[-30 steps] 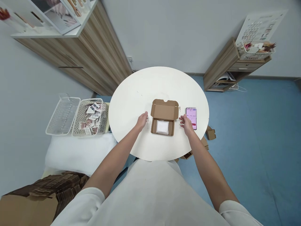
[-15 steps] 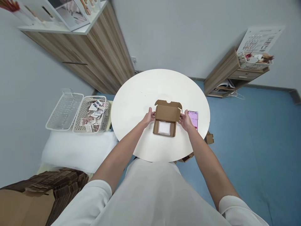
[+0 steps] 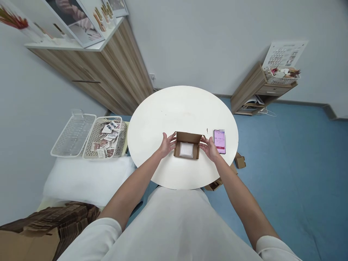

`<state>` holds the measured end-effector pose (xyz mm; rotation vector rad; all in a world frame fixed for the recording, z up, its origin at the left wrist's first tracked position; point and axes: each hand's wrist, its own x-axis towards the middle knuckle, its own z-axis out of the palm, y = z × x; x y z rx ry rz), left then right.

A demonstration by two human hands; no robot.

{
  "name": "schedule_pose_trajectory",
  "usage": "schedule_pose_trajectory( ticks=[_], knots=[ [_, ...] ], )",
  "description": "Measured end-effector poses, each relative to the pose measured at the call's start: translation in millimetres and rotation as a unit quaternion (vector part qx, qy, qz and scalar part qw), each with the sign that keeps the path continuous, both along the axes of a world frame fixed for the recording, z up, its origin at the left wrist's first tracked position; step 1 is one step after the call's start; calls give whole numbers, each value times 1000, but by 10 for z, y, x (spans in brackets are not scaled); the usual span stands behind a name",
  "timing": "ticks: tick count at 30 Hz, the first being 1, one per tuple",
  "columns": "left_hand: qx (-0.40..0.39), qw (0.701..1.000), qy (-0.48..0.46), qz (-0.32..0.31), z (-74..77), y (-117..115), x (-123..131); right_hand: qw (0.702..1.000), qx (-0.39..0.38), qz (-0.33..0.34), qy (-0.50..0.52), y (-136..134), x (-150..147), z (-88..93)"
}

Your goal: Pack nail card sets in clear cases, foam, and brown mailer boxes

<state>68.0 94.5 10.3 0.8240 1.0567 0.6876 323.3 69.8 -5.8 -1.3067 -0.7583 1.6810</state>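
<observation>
The left hand [image 3: 166, 146] and the right hand [image 3: 210, 148] both keep thumb and fingers apart. Between their fingertips stands a brown rectangular cardboard box [image 3: 196, 152], its lid [image 3: 189, 137] raised; whether the fingers press it, I cannot tell. Inside, between both hands, lies a white rectangular packet [image 3: 186, 149]. Outward from the right fingers, a dark-edged phone with pink screen [image 3: 219, 140] lies on the round white table [image 3: 179, 108].

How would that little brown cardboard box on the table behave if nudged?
The cardboard box would probably slide rather than roll, being flat-sided on a smooth-looking table. Its raised lid, between the left hand and right hand, likely swings at its crease. The white packet might shift, since gaps show beside it.
</observation>
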Motion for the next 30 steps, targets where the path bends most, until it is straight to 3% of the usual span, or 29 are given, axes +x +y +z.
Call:
schedule_pose_trajectory(
  ticks=[5, 12, 17, 21, 24, 27, 30],
  knots=[
    [-11, 1000, -15, -15, 42, -64, -46, 1000, 4, 26, -6, -127, 12, -20],
    [26, 988, 113, -100, 29, -193, -72, 996, 6, 67, -53, -292, 15, -42],
    [126, 932, 301, -155, 38, -384, -44, 974, 72, 109, -184, -465, 44, -12],
    [212, 855, 434, -187, 22, -550, -13, 924, 125, 149, -330, -586, -2, 12],
    [236, 809, 497, -207, -27, -629, 25, 885, 116, 181, -413, -640, -85, -14],
    [225, 795, 522, -211, -97, -681, 65, 854, 96, 193, -473, -678, -171, -89],
    [228, 804, 511, -199, -162, -722, 86, 846, 101, 181, -491, -708, -227, -176]
  ],
)
